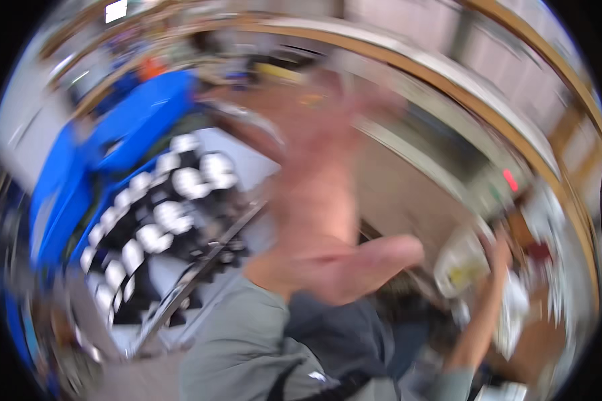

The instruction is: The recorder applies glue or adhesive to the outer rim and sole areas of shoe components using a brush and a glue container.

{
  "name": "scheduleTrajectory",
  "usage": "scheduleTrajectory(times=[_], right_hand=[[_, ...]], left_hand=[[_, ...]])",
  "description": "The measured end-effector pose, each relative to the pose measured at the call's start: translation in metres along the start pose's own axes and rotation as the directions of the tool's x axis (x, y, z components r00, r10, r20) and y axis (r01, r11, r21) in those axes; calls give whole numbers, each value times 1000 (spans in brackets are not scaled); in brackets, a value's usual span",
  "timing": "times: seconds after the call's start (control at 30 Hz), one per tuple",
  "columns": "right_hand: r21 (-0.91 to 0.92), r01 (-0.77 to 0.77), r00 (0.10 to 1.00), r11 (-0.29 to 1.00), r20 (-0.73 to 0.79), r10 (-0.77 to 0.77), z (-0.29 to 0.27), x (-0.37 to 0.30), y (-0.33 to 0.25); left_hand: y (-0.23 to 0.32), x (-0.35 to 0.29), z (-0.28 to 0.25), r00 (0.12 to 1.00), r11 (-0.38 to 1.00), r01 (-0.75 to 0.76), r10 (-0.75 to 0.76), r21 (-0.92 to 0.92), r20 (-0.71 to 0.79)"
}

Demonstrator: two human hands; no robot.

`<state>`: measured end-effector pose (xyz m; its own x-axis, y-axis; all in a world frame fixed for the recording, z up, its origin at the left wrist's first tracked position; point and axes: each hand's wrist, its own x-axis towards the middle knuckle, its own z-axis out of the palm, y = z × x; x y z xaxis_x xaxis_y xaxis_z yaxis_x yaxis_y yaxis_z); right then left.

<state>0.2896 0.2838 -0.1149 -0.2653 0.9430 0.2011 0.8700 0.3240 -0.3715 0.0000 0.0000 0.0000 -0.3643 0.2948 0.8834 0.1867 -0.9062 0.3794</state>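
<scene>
My left hand (321, 194) is raised close in the middle of the view, smeared by motion. Its thumb sticks out to the right and its fingers stretch upward, apart, with nothing seen in them. Farther right, my right hand (496, 248) is beside a translucent plastic bag (463, 262) with something yellowish in it. Blur hides whether its fingers grip the bag. Left of my left hand, rows of black parts with round white ends (170, 217) lie in a blue-edged container.
Blue plastic bins (137, 120) stand at the left. A metal rail (197, 271) runs along the near side of the black and white parts. Beyond is a brown worktop (405, 177) with a long pale machine (441, 140) showing a red display. Cardboard (542, 344) is at lower right.
</scene>
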Motion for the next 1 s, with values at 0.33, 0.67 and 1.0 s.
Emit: scheduleTrajectory(times=[0.33, 0.67, 1.0], right_hand=[[253, 508, 811, 823, -462, -358, 20, -151, -115], [725, 184, 878, 664, 182, -442, 137, -201, -161], [780, -254, 785, 572, 512, -350, 177, -235, -127]], left_hand=[[58, -142, -192, 928, -8, 280, 260, 960, -269], [109, -259, -248, 972, -319, 216, -19, 923, -234], [64, -292, -288, 317, 861, 400, -450, -313, -835]])
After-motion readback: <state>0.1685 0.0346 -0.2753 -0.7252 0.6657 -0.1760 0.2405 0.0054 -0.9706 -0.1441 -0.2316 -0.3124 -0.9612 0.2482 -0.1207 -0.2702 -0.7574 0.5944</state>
